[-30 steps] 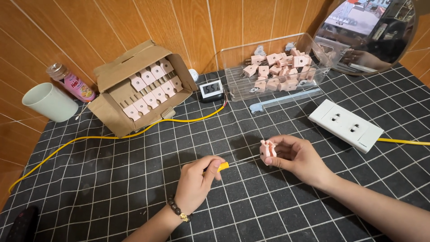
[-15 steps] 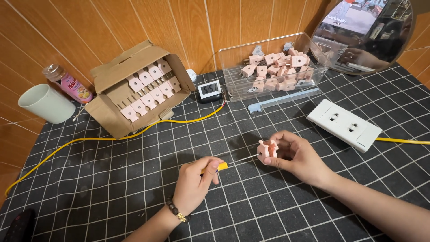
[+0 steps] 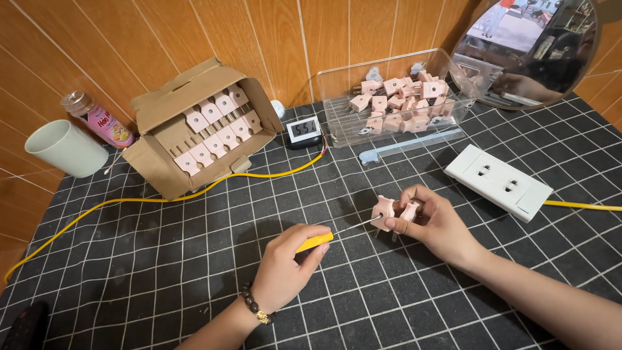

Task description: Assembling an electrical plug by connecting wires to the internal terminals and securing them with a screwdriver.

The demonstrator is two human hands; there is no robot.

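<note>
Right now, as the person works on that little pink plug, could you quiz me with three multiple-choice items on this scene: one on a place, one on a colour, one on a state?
1. Where does the white mug stand?
A. Far left, beside the small pink bottle
B. Inside the clear tray
C. On the white power strip

2. What colour is the handle of the screwdriver?
A. Green
B. Yellow
C. Black

3. How is the cardboard box?
A. Taped shut
B. Crushed flat
C. Open, with rows of pink plugs showing

Answers:
1 A: the mug sits at the left edge next to the bottle.
2 B: the left hand grips a yellow handle, its tip at the pink plug in the right hand.
3 C: its flap is lifted and the plugs are visible.
</note>
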